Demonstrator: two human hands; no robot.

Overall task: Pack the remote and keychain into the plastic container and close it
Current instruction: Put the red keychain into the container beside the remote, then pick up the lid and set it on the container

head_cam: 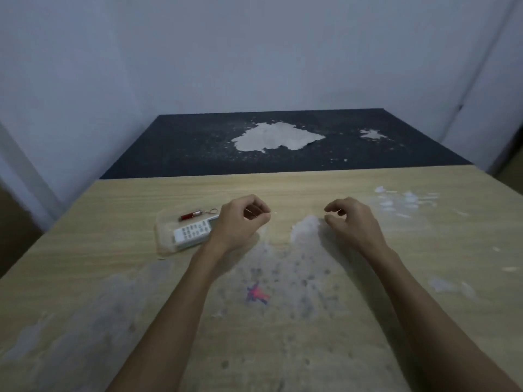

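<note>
Head view: a clear plastic container (pixel 164 236) is seen on the wooden table (pixel 368 306), left of centre, with the white remote (pixel 194 232) and the red keychain (pixel 195 215) lying inside it, the keychain on the far side of the remote. The left hand (pixel 240 222) is shown just right of the container, overlapping the remote's end, fingers loosely curled and holding nothing. The right hand (pixel 351 222) is held well apart to the right, likewise half-curled and empty.

worn wooden table (pixel 311 182), dark mat (pixel 198 148), grey wall (pixel 254 52)
</note>
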